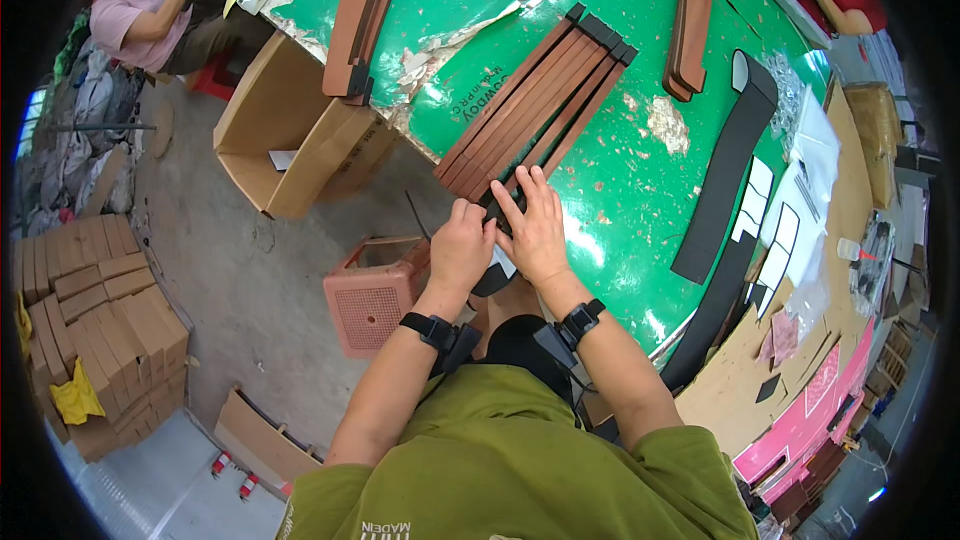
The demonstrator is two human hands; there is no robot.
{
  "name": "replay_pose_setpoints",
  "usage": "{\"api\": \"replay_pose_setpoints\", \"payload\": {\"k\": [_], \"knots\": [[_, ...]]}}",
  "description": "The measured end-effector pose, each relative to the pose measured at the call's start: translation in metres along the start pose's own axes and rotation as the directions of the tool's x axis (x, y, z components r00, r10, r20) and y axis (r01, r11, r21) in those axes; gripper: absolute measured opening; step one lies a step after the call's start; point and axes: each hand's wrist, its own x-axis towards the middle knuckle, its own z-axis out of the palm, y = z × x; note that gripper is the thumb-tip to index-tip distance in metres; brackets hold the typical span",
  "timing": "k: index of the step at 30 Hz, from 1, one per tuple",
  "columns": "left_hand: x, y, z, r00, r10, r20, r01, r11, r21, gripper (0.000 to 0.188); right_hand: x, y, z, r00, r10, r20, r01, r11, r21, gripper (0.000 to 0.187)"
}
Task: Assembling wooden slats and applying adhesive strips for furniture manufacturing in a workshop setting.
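Several long brown strips with black ends [545, 90] lie side by side at the middle of the green table, their near ends at its front edge. My left hand [462, 248] is closed at those near ends, its fingertips on a dark piece that it mostly covers; what it grips I cannot make out. Beside it my right hand [537, 232] lies with fingers stretched out and apart, touching the near end of the strips. A small black and pale piece [497, 272] shows just below both hands. Each wrist wears a black strap with a small device.
More brown strips lie at the far left [368, 15] and far right [690, 28]. Long black strips [728, 175] and white sheets [800, 210] are at the right. An open cardboard box [330, 155], a pink stool [372, 305] and stacked cartons [110, 320] stand left. Two people sit beyond.
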Motion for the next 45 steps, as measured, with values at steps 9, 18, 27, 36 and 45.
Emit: {"api": "replay_pose_setpoints", "payload": {"k": [9,18,27,36,45], "knots": [[-0.005,-0.006,-0.025,0.996,-0.043,0.084,0.047,0.998,-0.047,0.027,-0.002,0.0,-0.001,0.999,0.024,-0.035,-0.02,0.994,0.104,0.068],[-0.014,-0.022,-0.058,0.968,-0.249,-0.008,0.239,0.938,-0.25,0.025,-0.006,-0.035,-0.036,0.994,-0.104,0.046,0.087,0.958,0.273,0.034],[-0.029,-0.038,-0.057,0.946,-0.311,-0.094,0.263,0.903,-0.34,0.018,-0.033,-0.101,-0.051,0.901,-0.433,-0.038,0.42,0.846,0.329,0.014],[-0.048,-0.01,-0.076,0.997,0.032,0.073,-0.018,0.983,-0.184,0.043,-0.028,-0.063,-0.022,0.891,0.43,0.149,-0.412,0.625,0.663,0.012],[-0.035,-0.012,-0.054,0.984,0.165,-0.069,-0.17,0.982,-0.078,0.019,0.006,-0.053,-0.036,0.837,0.444,0.321,-0.541,0.76,0.361,0.044]]}}
